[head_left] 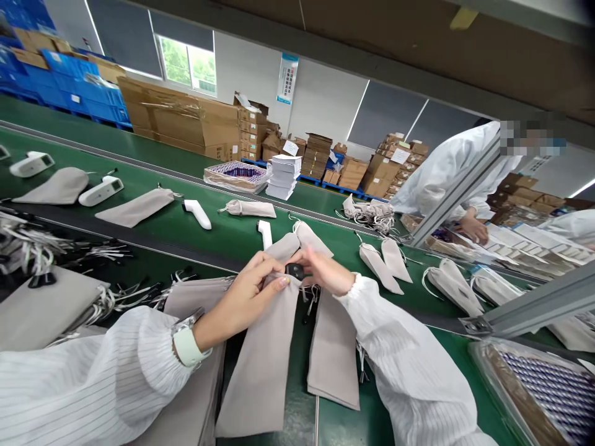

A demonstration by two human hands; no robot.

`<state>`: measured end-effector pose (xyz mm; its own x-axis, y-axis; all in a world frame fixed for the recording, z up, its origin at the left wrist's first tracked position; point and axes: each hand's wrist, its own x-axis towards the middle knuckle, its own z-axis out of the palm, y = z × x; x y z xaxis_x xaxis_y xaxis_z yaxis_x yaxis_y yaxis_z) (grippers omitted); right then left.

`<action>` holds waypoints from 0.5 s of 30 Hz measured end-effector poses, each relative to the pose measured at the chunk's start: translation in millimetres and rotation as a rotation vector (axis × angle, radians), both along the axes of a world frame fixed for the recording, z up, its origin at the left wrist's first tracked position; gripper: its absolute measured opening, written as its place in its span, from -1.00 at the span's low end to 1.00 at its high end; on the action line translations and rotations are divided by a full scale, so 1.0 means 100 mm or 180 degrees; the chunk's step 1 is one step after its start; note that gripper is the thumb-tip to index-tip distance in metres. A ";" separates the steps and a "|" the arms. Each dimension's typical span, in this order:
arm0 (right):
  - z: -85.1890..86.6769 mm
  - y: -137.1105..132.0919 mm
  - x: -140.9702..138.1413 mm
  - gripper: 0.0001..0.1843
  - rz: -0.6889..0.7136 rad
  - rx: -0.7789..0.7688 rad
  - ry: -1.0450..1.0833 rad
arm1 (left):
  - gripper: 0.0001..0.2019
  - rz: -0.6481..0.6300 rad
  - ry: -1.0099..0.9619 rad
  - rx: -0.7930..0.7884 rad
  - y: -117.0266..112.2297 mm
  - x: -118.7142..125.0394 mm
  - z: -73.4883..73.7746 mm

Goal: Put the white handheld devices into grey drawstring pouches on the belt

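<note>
At the centre of the green bench, both hands meet over the mouth of a long grey drawstring pouch (260, 365). The left hand (246, 297) pinches the pouch's top edge between thumb and forefinger; the right hand (323, 269) has its fingers curled around a small black cord stopper (294, 270), of which only a sliver shows. The cord itself is mostly hidden beneath the hands, and how tightly the right fingers press cannot be told.

The pouch is plain beige-grey cloth, flat and apparently empty, running from the hands toward 6 o'clock, where its lower end is cut off near the picture's bottom edge. A second flat pouch (333, 353) lies just beside it at 5 o'clock, and a stack of more pouches (37, 310) sits at 9 o'clock, partly covered by a tangle of cords (32, 248).

On the conveyor belt (153, 152) toward 10 and 11 o'clock lie four white handheld devices, the nearest one (198, 214) clear, the farthest blurred at the frame's edge. Filled pouches (385, 260) lie at 2 o'clock; at least five can be counted, though the aluminium frame bar (534, 306) hides some.

At 2 o'clock farther off, a co-worker in a white coat (446, 173) bends over the line, one hand (474, 228) showing. A tray (534, 390) at 4 o'clock is cut off by the corner.
</note>
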<state>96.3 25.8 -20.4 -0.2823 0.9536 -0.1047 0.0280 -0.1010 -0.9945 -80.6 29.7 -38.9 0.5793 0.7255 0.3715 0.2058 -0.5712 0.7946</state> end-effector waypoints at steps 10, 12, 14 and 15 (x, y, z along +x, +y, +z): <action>-0.09 0.11 0.23 -0.50 -0.1489 0.2043 -0.2285 | -0.73 0.0341 0.0504 -0.0575 0.00 -0.07 0.19; -0.08 0.22 0.48 -0.56 -0.2173 0.2520 -0.2544 | -0.68 -0.0384 0.0818 -0.1595 -0.10 -0.08 0.32; -0.07 0.27 0.61 -0.55 -0.2261 0.2394 -0.2461 | -0.64 -0.0949 0.0720 -0.2343 -0.18 -0.10 0.44; -0.08 0.26 0.60 -0.52 -0.2006 0.2147 -0.2227 | -0.65 -0.0979 0.0488 -0.2454 -0.21 -0.11 0.47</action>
<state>156.0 51.4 -28.2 0.1817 0.8262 0.5332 0.7269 0.2524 -0.6387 -91.3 8.5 8.5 0.7963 0.5453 -0.2620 0.2673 0.0714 0.9610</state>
